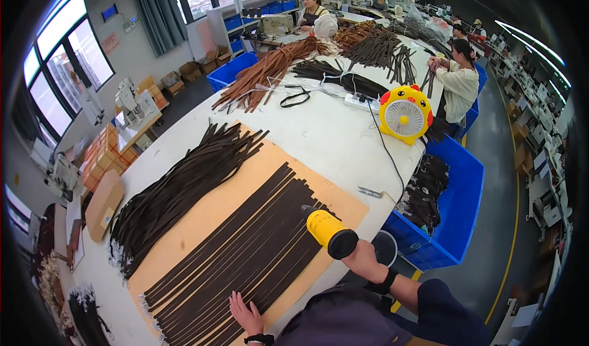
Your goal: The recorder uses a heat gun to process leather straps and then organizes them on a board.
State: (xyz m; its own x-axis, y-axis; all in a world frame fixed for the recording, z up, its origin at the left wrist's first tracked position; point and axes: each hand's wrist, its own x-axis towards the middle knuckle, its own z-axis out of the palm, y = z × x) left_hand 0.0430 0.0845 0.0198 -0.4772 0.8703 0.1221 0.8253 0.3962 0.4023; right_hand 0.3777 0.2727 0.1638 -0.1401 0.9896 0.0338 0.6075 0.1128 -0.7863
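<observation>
My right hand (361, 259) grips a yellow-and-black handheld tool (329, 229), like a heat gun, its dark nozzle over the right part of a row of dark flat straps (236, 242) laid side by side on a tan sheet (351, 214). Low in the view, my left hand (244, 310) rests on the straps with fingers spread. The straps have whitish tags or threads at their lower-left ends. A looser pile of similar dark straps (178, 192) lies to the upper left.
The white table (288, 125) holds snips (371, 192), a yellow fan (403, 119), cords and strap bundles (257, 82). A blue bin (460, 217) of dark pieces stands at right beside an aisle (506, 223). Co-workers (460, 88) sit farther along, among sewing machines.
</observation>
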